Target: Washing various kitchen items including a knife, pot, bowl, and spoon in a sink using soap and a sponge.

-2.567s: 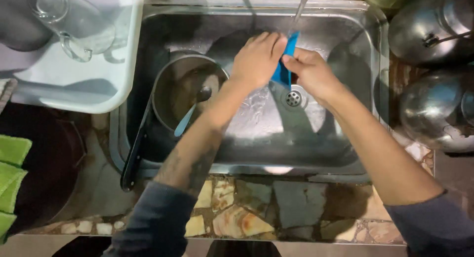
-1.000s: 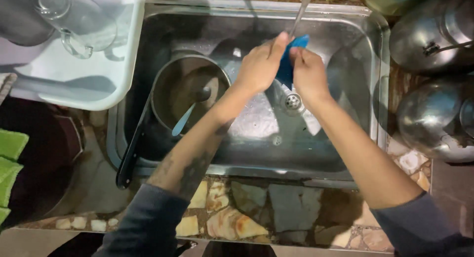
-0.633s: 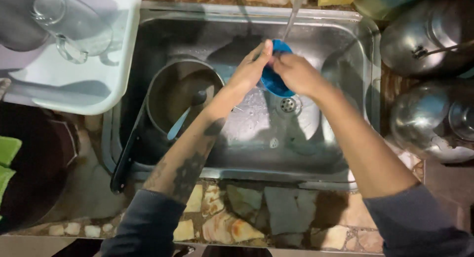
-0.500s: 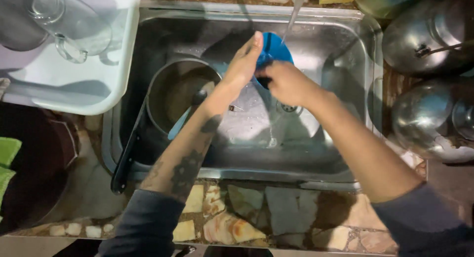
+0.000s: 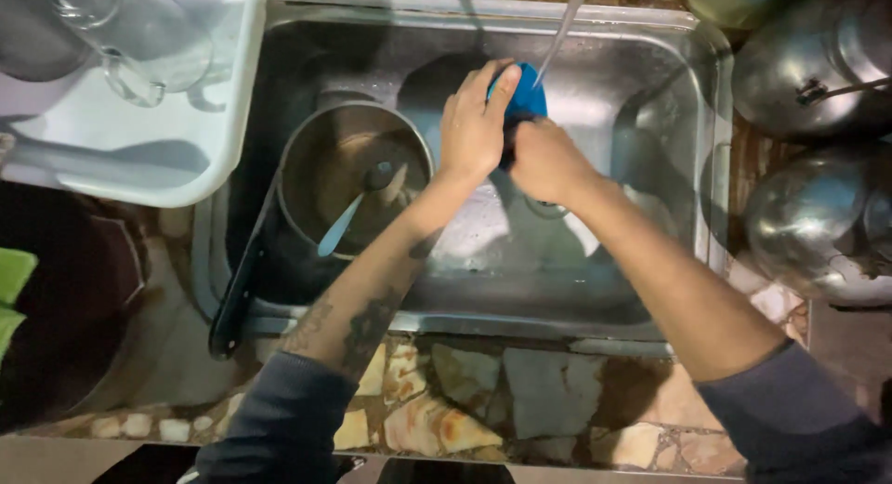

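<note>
Small blue plastic cup-like vessel sits upper centre of frame, over the stainless steel sink, right under the thin stream of water falling from the top edge. Left hand grip: fingers wrapped around the vessel's left side, clamped on it. Right hand just below and touching it, fist closed; what it clamps is hidden, so the hold on the vessel itself is hard to read. Both hands cover most of the vessel; only its top blue part shows.

Left of the hands, inside the sink: one round metal pot with murky water, one spoon with a light blue handle leaning in it. One long black handle lies over the sink's left rim.

Upper left of frame: one white plastic tub, with clear glass mugs in it, count unclear. Right edge: two large shiny steel vessels, one above the other. Far left edge: green item, partly cut off. Bottom centre: stone-mosaic worktop edge between both forearms, dark sleeves at the corners.
</note>
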